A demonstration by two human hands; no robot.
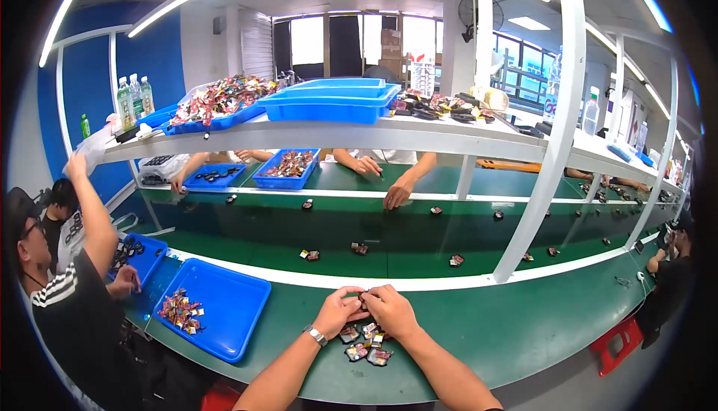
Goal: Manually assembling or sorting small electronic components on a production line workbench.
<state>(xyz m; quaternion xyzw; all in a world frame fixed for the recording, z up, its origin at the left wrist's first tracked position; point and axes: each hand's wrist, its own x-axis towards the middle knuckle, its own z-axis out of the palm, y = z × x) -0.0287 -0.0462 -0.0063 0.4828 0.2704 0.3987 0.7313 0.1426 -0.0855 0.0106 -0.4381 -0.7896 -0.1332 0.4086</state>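
Note:
My left hand (340,314) and my right hand (391,311) meet over the near green worktop. Both are closed, fingertips pinching one small dark part (364,301) between them; most of it is hidden by the fingers. A silver watch circles my left wrist. Right below my hands lies a small cluster of black-edged pieces (379,357) with red, yellow and silvery patches. A blue tray (243,299) stands to the left of my hands, with a heap of small red and yellow parts (181,311) at its left side.
Beyond a white rail, a dark green conveyor belt (407,239) carries several spaced-out parts. Across it, another person's hands (396,186) work. A co-worker (82,284) at left reaches upward beside a blue tray of black parts (142,250). A white post (550,157) rises at right, supporting a loaded shelf.

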